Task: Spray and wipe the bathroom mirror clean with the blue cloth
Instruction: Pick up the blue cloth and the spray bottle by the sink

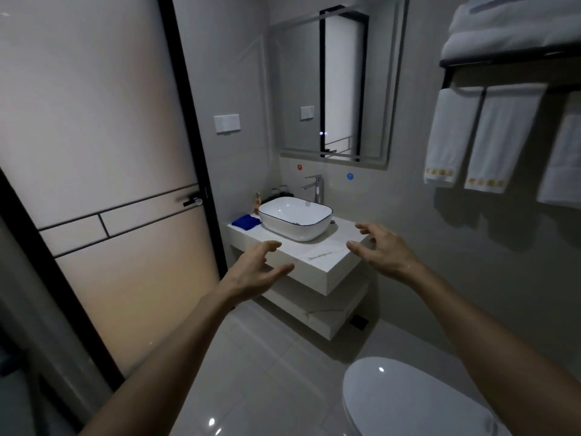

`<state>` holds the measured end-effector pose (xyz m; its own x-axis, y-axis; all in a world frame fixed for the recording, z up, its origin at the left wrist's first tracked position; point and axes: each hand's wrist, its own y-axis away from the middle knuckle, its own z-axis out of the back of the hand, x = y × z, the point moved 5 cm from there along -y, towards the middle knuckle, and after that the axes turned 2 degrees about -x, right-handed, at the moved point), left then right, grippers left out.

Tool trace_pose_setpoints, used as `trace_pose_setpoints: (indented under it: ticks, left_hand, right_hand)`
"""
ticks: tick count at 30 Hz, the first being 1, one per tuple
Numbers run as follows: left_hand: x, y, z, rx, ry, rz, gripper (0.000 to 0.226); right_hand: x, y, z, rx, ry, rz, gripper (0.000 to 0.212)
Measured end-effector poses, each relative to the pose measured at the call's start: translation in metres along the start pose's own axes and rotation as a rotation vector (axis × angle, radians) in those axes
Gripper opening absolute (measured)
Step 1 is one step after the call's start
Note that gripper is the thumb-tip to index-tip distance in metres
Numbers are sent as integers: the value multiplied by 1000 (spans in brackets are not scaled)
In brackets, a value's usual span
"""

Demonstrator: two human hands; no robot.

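Observation:
The rectangular mirror (298,89) hangs on the wall above a white basin (295,217). A folded blue cloth (246,221) lies on the white counter (317,251), left of the basin. A small bottle (257,201) stands behind the cloth; whether it is the spray I cannot tell. My left hand (256,272) and my right hand (382,247) are stretched out in front of the counter, fingers loosely spread, holding nothing. Both hands are well short of the cloth and the mirror.
A frosted sliding door (94,152) with a black frame fills the left side. White towels (478,136) hang from a rack on the right wall. A closed toilet lid (408,401) sits at the lower right. A chrome tap (316,187) stands behind the basin.

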<state>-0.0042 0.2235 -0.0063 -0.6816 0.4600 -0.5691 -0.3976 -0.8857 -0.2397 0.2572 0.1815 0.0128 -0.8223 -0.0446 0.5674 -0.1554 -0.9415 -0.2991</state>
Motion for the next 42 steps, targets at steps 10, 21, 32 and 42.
trace_pose_setpoints:
  ticks: [10,21,32,42]
  left_hand:
    - [76,-74,19,-6,-48,44,67]
    - [157,-180,14,-71,-46,157,65]
    - [219,-287,24,-141,-57,290,67]
    - [317,-364,29,-157,-13,349,68]
  right_hand:
    - [8,-104,-76,70,-1,53,60]
    - [18,-241,-151,167,-21,150,58]
    - [13,-382,-217,285,-95,199,57]
    - [20,-490,-306,353,-96,199,55]
